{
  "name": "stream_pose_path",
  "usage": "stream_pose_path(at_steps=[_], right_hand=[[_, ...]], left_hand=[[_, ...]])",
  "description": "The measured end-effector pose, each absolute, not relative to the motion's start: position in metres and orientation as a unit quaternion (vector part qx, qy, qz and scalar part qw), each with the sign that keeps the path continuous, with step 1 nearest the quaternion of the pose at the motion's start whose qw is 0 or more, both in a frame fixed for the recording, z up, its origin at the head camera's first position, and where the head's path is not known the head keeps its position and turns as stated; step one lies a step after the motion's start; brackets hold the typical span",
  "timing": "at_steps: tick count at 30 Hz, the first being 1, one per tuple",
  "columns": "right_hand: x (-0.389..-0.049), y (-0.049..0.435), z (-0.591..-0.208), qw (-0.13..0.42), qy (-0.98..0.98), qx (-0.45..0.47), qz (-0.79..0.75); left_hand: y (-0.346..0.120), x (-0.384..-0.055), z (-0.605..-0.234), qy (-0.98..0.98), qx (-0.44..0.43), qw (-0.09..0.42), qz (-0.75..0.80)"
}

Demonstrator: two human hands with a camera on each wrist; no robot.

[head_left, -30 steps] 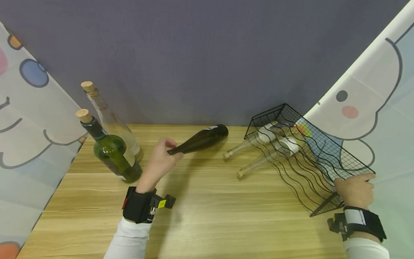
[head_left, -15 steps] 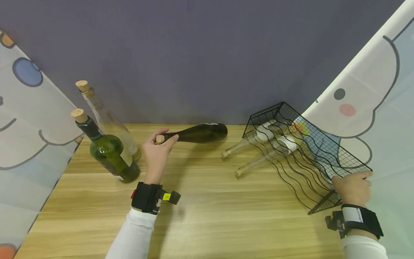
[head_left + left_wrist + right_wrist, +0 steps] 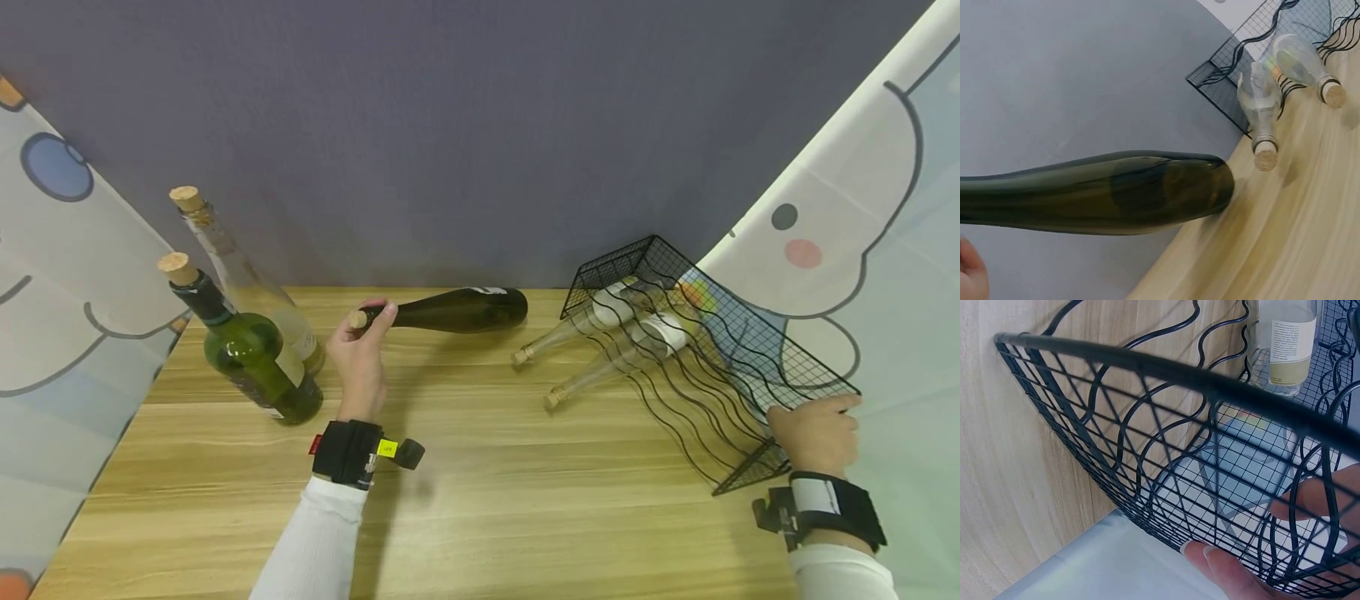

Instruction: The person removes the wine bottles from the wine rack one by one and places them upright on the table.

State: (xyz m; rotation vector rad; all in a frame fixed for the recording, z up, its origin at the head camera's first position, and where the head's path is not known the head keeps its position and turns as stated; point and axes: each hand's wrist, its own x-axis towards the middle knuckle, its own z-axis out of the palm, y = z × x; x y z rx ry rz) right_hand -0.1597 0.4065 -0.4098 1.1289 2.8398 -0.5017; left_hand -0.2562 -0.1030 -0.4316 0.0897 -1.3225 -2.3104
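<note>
A dark green wine bottle (image 3: 461, 310) lies almost level near the back of the table, its base pointing right. My left hand (image 3: 362, 358) grips its corked neck between thumb and fingers. In the left wrist view the dark bottle (image 3: 1141, 194) stretches across, with a fingertip (image 3: 971, 272) below the neck. On the right, a black wire wine rack (image 3: 720, 375) holds two clear corked bottles, a rear one (image 3: 558, 340) and a front one (image 3: 592, 379). My right hand (image 3: 816, 435) holds the rack's near right corner; in the right wrist view fingers (image 3: 1229, 572) curl round the mesh.
At the left stand a green corked bottle (image 3: 258, 354) and, behind it, a taller clear corked bottle (image 3: 258, 287). A grey panel (image 3: 450, 150) rises along the table's back edge. Printed curtains (image 3: 840, 208) hang at both sides.
My left hand has moved left and slightly up at the neck, and the dark bottle has swung from slanted to nearly level. The cork end now shows. My right hand stays on the rack.
</note>
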Motion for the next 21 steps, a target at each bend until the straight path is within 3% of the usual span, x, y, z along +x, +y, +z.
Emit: stream_pose_path(at_steps=[7, 21], right_hand=[[-0.159, 0.404, -0.407, 0.027, 0.918, 0.363, -0.160], [-0.163, 0.410, -0.410, 0.034, 0.916, 0.369, -0.154]], left_hand=[[-0.096, -0.260, -0.437, -0.383, -0.021, 0.199, -0.902], [-0.097, -0.266, -0.443, -0.284, 0.023, 0.219, -0.933]])
